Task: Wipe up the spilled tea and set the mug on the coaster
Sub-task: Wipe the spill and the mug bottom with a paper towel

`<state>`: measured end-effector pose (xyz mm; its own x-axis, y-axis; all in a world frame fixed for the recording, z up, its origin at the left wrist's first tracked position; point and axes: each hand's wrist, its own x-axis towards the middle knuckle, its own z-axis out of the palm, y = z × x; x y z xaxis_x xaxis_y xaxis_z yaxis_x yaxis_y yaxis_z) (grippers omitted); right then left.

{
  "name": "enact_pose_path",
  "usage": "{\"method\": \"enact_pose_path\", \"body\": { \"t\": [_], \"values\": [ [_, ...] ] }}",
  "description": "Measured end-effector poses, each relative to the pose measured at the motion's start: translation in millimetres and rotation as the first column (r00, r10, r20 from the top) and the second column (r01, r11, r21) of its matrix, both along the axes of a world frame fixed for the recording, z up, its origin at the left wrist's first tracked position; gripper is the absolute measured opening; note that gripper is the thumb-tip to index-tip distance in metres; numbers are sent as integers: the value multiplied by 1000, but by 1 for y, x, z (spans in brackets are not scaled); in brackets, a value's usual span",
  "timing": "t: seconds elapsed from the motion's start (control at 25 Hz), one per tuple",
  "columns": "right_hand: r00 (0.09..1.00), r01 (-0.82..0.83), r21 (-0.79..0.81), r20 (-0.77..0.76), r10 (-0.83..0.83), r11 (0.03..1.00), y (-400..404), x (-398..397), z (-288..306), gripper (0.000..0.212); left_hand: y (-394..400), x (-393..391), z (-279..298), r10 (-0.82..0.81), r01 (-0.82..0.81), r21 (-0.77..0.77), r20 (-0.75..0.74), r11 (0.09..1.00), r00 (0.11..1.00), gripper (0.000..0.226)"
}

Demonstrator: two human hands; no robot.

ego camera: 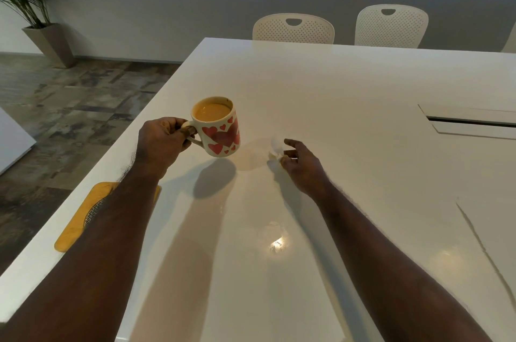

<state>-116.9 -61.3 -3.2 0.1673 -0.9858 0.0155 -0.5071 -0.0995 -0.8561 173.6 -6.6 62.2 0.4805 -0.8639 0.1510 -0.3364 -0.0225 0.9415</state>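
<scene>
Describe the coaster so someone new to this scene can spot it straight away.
Start at the big white table and follow its left edge toward the camera. The coaster lies flat there, partly hidden under the left forearm, well behind the heart-patterned mug held up by the left hand. It is the only yellow thing on the table.

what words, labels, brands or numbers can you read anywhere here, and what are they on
None: no readable text shows in this view.
White ceramic mug with red hearts, held by the left hand: only heart shapes, no words.
Yellow coaster with a woven centre: a pattern, no lettering.
White crumpled tissue at the right hand: blank.
Glossy white table: unmarked.
</scene>
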Motion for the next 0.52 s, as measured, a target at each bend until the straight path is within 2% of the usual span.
{"method": "enact_pose_path", "body": {
  "t": [0.08,0.2,0.36,0.52],
  "values": [
    [969,-106,200,240,56,974,3,7,4,52,1,-2,2,-6,6,-7,6,1000,1000,9],
    [868,-311,406,490,82,860,8,10,7,40,3,-5,3,-15,15,-6,-7,1000,1000,4],
    [787,-366,480,617,-10,797,15,20,5,28,3,-8,6,-18,18,6,4,1000,1000,7],
    [736,-284,550,650,-189,785,19,51,10,22,3,-15,6,-38,37,18,24,999,999,12]
  ]
}}
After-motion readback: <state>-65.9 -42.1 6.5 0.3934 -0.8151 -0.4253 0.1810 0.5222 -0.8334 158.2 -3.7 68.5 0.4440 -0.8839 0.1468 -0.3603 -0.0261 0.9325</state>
